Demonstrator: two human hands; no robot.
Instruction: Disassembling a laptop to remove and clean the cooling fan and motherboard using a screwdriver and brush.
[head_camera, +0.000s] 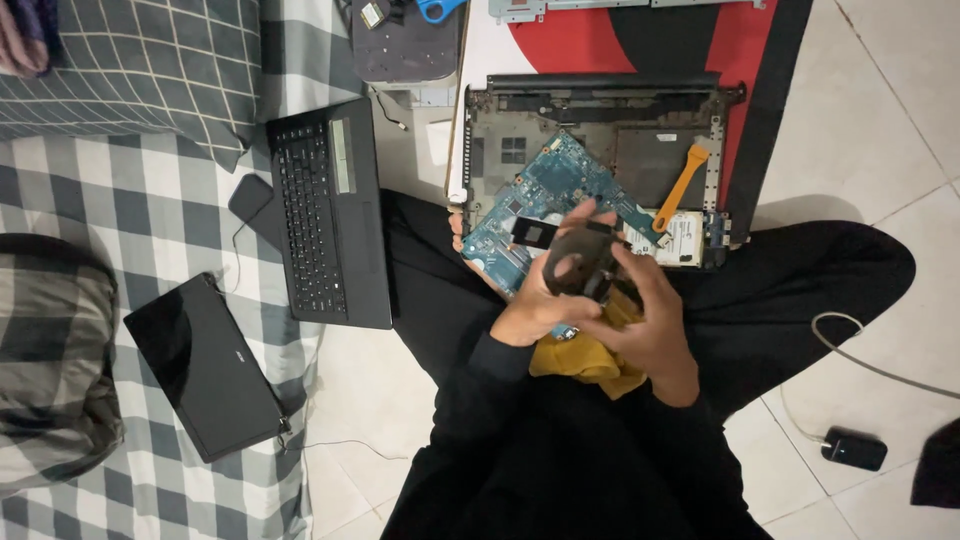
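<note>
Blue motherboard (535, 205) rests tilted on our lap, propped by the left hand (530, 305), so the dark cooling fan (578, 262) stays over it. Both hands meet, the right hand (650, 325) gripping the fan; yellow cloth (590, 355) lies beneath.

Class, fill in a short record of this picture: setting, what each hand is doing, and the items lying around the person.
Setting: person seated on tiled floor beside checked bedding
Left hand: grips dark fan-like part
Right hand: also on the part
Below hands: yellow cloth
On lap: blue circuit board
Ahead: opened laptop base, orange pry tool
On bedding: laptop keyboard, black panel
</note>
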